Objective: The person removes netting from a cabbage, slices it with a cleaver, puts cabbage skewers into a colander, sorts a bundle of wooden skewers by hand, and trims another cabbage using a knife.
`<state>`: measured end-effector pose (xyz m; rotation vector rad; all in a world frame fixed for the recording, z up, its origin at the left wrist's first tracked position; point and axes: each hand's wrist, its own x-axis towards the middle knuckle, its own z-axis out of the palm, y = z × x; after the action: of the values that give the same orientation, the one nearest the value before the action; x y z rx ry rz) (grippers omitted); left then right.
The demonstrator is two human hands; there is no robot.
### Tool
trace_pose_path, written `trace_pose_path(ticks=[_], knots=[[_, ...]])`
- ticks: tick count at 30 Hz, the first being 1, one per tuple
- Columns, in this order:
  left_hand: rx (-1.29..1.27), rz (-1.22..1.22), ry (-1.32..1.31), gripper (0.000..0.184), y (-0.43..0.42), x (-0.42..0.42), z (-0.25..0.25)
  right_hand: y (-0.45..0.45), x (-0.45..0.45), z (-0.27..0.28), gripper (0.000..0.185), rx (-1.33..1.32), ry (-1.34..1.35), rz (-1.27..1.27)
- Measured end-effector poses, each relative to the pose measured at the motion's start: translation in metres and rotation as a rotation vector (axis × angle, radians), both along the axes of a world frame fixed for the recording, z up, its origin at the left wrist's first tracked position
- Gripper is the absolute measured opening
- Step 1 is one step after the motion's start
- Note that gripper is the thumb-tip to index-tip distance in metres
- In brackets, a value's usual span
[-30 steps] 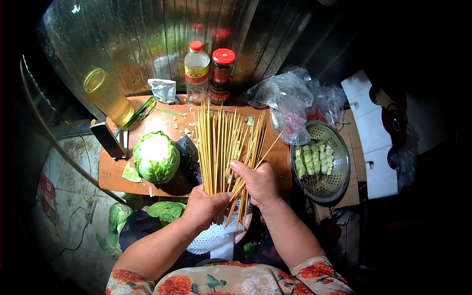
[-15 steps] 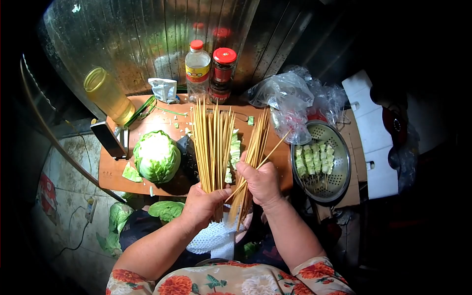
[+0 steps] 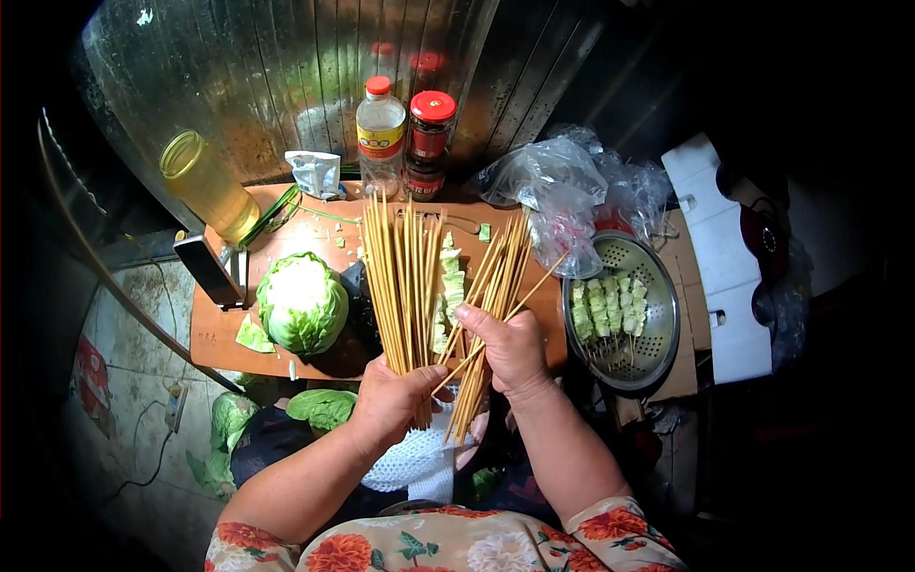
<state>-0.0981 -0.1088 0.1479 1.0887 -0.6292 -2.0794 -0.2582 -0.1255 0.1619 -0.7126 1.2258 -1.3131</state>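
Short-sleeved cream top [image 3: 434, 536], boldly floral in red-orange

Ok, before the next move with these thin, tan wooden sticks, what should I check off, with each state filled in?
1. Bare left hand grips the thick bundle of thin, tan wooden sticks: ok.
2. Bare right hand grips the smaller bundle of the same sticks: ok.
3. Smaller bundle neatly aligned: not ok; one tan stick slants away from the rest.
4. Pale-green layered leaf pieces on the brown tabletop, threaded on a stick: cannot tell; the bundles partly hide them.
5. Oval, perforated metal colander, holding loaded skewers of pale-green pieces, apart from both hands: ok.
6. Round, pale-green cabbage apart from both hands: ok.
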Motion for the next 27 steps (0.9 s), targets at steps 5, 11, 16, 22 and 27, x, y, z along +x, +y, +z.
trace_pose_path(ticks=[5, 11, 16, 22, 27], knots=[[0.010, 0.106, 0.012, 0.012, -0.001, -0.001, -0.002, -0.001, 0.001, 0.001, 0.010, -0.015, -0.006, -0.039], [0.021, 0.016, 0.029, 0.014, 0.001, -0.002, -0.002, -0.003, 0.005, -0.006, 0.015, -0.024, -0.031, 0.040], [0.023, -0.053, 0.050, 0.015, 0.001, 0.001, -0.004, -0.002, 0.004, -0.005, 0.013, 0.005, -0.001, 0.025], [0.008, -0.018, 0.053, 0.015, 0.002, 0.000, -0.004, -0.003, 0.005, -0.004, 0.011, 0.019, -0.029, 0.000], [0.056, 0.026, 0.063, 0.018, -0.002, 0.003, -0.002, -0.002, 0.003, 0.001, 0.010, 0.037, -0.038, 0.000]])
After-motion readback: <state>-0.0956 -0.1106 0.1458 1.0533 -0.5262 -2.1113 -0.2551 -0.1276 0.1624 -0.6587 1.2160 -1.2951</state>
